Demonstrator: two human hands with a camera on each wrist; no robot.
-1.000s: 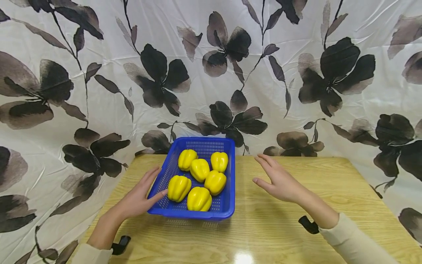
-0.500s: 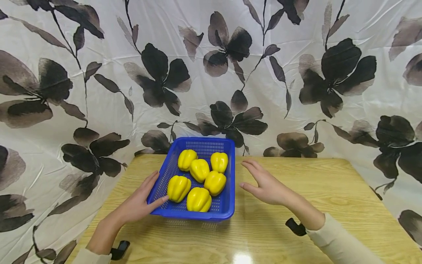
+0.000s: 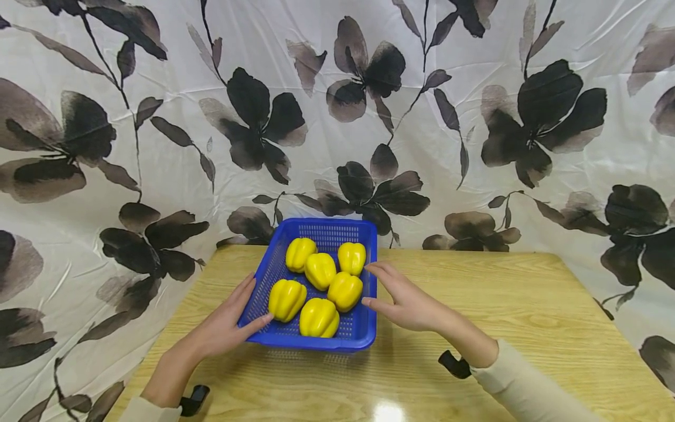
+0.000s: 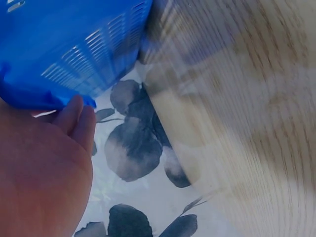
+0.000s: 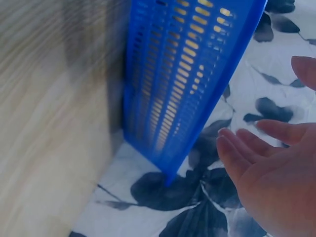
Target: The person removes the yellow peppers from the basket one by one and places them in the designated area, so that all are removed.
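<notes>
In the head view we look from above, forward and down: the basket (image 3: 327, 343) lies below the centre of the frame, and the flowered cloth (image 3: 311, 140) fills the upper half. In the left wrist view we are very near, with the left hand (image 4: 44, 173) at lower left, the basket at upper left and the table (image 4: 261, 98) at right. The right wrist view is also near, the right hand (image 5: 279, 168) at the right edge. All three views share basket, table and cloth.
</notes>
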